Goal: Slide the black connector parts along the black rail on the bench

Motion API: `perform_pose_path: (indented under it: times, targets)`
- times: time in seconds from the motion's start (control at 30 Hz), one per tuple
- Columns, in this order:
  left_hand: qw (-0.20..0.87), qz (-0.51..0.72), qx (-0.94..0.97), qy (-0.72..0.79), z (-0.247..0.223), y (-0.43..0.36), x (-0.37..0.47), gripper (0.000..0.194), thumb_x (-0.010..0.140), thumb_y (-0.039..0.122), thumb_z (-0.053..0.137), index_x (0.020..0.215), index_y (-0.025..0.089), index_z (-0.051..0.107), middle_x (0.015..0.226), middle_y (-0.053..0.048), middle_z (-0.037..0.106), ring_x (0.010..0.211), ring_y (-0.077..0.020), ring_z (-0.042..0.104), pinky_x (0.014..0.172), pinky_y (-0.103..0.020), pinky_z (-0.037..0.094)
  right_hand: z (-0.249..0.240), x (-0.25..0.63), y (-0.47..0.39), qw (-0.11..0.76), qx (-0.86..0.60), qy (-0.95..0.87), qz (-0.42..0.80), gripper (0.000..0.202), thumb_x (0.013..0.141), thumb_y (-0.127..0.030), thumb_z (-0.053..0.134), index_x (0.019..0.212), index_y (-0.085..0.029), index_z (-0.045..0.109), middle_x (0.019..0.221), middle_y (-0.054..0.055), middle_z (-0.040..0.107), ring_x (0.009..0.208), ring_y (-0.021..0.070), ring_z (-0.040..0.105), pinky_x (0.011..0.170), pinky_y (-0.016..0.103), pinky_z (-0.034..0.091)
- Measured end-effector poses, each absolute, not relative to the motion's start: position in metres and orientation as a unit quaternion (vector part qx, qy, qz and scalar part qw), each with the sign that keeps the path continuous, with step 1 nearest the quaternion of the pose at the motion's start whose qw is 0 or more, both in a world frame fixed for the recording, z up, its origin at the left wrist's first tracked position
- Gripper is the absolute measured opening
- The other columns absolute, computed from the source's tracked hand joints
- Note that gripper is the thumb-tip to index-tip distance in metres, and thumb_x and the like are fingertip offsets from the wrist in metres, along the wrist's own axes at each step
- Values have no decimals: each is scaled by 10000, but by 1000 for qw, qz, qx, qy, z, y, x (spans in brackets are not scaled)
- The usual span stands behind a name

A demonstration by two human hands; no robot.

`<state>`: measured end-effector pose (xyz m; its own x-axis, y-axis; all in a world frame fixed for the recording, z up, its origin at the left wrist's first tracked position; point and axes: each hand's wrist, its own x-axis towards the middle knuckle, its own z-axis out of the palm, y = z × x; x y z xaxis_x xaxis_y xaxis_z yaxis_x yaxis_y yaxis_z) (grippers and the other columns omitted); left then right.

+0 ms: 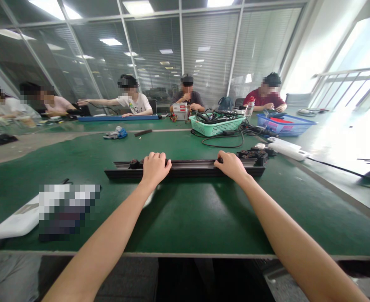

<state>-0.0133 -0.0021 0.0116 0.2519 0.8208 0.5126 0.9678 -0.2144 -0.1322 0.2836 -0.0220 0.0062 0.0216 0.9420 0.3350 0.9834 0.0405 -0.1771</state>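
A long dark metal channel rail (pixel 191 171) lies crosswise on the green table in front of me. My left hand (pixel 155 168) rests over its left half with curled fingers, and a bit of something black shows by the thumb. On the right half, my right hand (pixel 232 166) is closed round a small black part (pixel 220 160) at the rail's top. More black parts (pixel 135 164) sit in the channel left of my left hand. Several round black pieces (pixel 254 156) are heaped behind the rail's right end. My fingers partly hide what they grip.
Beyond the rail stand a green basket (pixel 214 128) of cables and a blue basket (pixel 287 126). A white device (pixel 287 149) with a cable lies right; a white power bank-like object (pixel 21 218) lies left. Gloves (pixel 116 133) are farther back. Several people sit across the table (pixel 185 218).
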Motion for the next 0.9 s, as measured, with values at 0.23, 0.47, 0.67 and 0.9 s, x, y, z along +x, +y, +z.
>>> perform_pose_path:
  times: [0.23, 0.47, 0.67, 0.9]
  targets:
    - [218, -171, -761, -586, 11, -1, -14, 274, 998, 363, 458, 1008, 171, 654, 1064, -161, 719, 1084, -339, 584, 859, -439, 443, 7, 283, -23, 185, -694, -694, -58, 208, 944, -302, 549, 1075, -190, 665, 1060, 114, 749, 1028, 252, 673, 805, 285, 426]
    - [217, -171, -761, -587, 11, -1, -14, 275, 996, 367, 459, 1013, 178, 658, 1065, -160, 723, 1083, -337, 584, 865, -440, 446, 8, 283, -23, 180, -698, -691, -56, 207, 944, -313, 556, 1068, -186, 663, 1051, 116, 748, 1007, 251, 680, 788, 286, 426]
    - [215, -173, -761, -587, 11, -1, -14, 277, 993, 367, 458, 1009, 176, 658, 1060, -162, 720, 1080, -337, 585, 868, -443, 447, 8, 284, -23, 175, -699, -691, -61, 213, 946, -311, 556, 1077, -184, 666, 1051, 116, 753, 1007, 256, 683, 782, 292, 427]
    - [217, -177, -762, -584, 10, -1, -15, 271, 992, 364, 457, 1002, 179, 654, 1051, -160, 718, 1079, -339, 582, 861, -444, 446, 9, 284, -24, 168, -703, -688, -65, 208, 948, -306, 555, 1073, -185, 670, 1047, 115, 756, 1003, 255, 686, 784, 291, 429]
